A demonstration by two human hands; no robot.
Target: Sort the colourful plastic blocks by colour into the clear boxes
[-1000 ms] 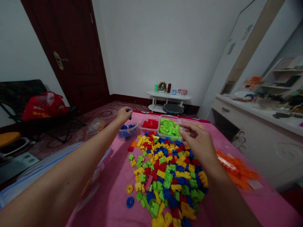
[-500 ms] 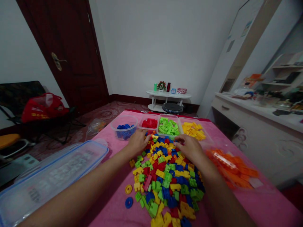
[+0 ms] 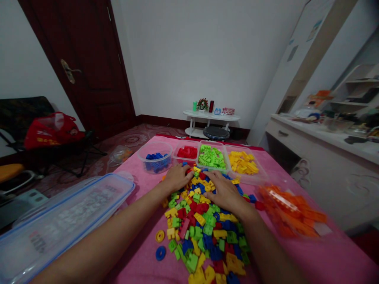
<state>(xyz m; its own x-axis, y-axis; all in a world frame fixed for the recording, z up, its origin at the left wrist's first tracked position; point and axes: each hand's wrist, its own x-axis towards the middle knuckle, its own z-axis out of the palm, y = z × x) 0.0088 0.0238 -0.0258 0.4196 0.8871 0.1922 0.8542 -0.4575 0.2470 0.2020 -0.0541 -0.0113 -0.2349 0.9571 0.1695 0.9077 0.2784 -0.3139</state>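
Observation:
A heap of mixed building blocks [image 3: 204, 228] in red, yellow, green and blue spreads down the table's middle. My left hand [image 3: 178, 177] lies at the heap's far left side, thumb apart from the fingers, touching blocks and gripping none that I can see. Across from it, my right hand [image 3: 222, 191] rests over the heap with its fingers stretched out and thumb spread. Beyond both hands stand clear tubs sorted by colour: blue blocks [image 3: 156, 161], red blocks [image 3: 187, 152], green blocks [image 3: 211, 156] and yellow blocks [image 3: 243, 162].
A bag of orange pieces [image 3: 293, 211] lies on the right of the pink cloth [image 3: 310, 256]. At left is a large clear lid [image 3: 74, 213] with a blue rim. A yellow ring [image 3: 160, 236] and a blue ring [image 3: 160, 253] lie beside the heap.
My right hand has moved left over the heap, its fingers now more spread. A few blue and red blocks show to the right of its wrist. My left hand has shifted slightly.

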